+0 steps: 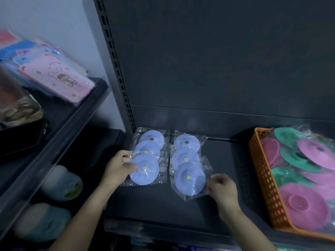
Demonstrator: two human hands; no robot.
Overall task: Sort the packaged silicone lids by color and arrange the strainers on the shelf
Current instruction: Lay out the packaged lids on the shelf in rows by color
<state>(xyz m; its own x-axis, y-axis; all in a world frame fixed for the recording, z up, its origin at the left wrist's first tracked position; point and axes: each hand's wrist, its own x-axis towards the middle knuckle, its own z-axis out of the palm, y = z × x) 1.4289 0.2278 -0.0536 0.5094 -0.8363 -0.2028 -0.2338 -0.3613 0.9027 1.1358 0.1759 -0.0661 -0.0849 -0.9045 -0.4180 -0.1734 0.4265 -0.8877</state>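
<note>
six blue silicone lids (152, 139), round, flat and matte, each with a small pale metallic disc at its centre, lie near the left edge of the dark shelf (163, 205). they form two columns of three running from the back edge toward the front, each lid sealed in a crinkled, glossy clear plastic bag and overlapping the next. the left hand (121, 165) grasps the front-left packet (144, 169): its thumb lies on the film over the lid's left rim, and the fingers curl at the packet's left edge. the right hand (222, 187) has its fingers curled in, pinching the clear film at the right front corner of the front-right packet (189, 178), which sits slightly askew. the two columns lie just beside each other with a thin gap between them. at the shelf's right edge stands an orange basket (262, 178) of rigid plastic, its wall punched with round holes, heaped with bagged pink lids (299, 203) and green lids (297, 160) of the same round shape. behind rises a smooth dark back panel (217, 60), with a slotted metal upright (116, 66) at its left. on a neighbouring shelf to the left lies a stack of flat pink packets (58, 77) printed with a cartoon figure; any writing there is too blurred to read.
</note>
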